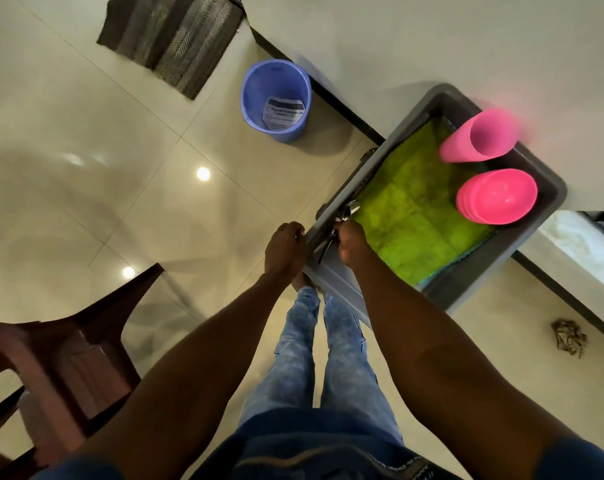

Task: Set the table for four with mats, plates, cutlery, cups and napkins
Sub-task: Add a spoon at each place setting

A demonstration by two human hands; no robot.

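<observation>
Gripping the near rim of the grey bin (532,233) with the left hand (285,245), fingers curled over its edge. Pinching a bundle of metal cutlery (342,220) in the right hand (352,242), just inside that rim, beside the green mats (415,202). Sitting at the far end: pink cups (477,136) and pink plates (496,195).

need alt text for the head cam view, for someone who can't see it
Seen from above, a person's right hand grips metal cutlery at the near edge of a grey tub, while the left hand holds the tub's rim. In the tub lie green cloths, stacked pink cups and pink bowls. A blue bin stands on the tiled floor.
</observation>
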